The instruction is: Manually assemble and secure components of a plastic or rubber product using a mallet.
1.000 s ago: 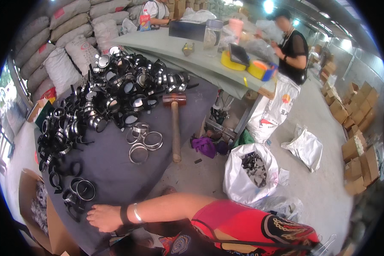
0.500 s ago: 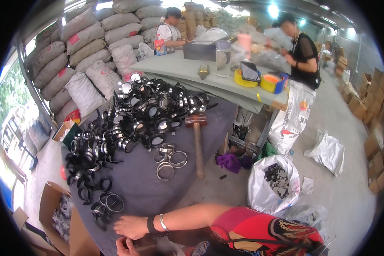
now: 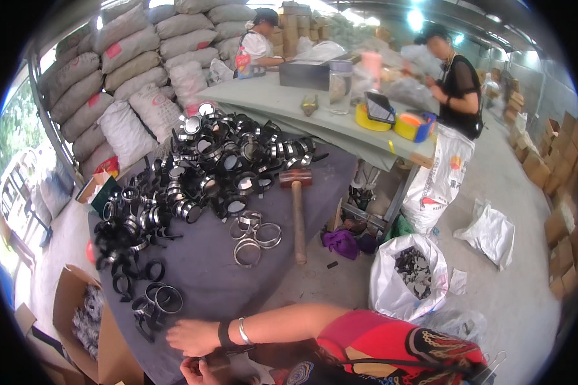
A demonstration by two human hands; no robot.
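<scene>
My right hand (image 3: pixel 195 337) reaches in from the right at the near edge of the cloth-covered table, back up, fingers bent down and together. Just below it my left hand (image 3: pixel 199 371) shows with curled fingers at the lower edge. Something small and dark (image 3: pixel 217 362) lies between the hands, too covered to name. Nearest to them are several black and silver rings (image 3: pixel 168 299). Further off, a group of bare silver rings (image 3: pixel 246 253) lies beside a wooden-handled mallet (image 3: pixel 298 221). Behind is a large heap of black and silver round fittings (image 3: pixel 228 157).
An open carton (image 3: pixel 67 308) stands at the lower left. A white sack of dark scraps (image 3: pixel 379 282) stands right of the table. A green-topped bench (image 3: pixel 270 96) holds tape rolls, a phone and a clear bottle (image 3: pixel 339 86). Two people work at it.
My hands have shifted slightly, the left one to the right, and a dark thing shows more between them. The whole view has tilted a little. The heap, rings and mallet rest unchanged.
</scene>
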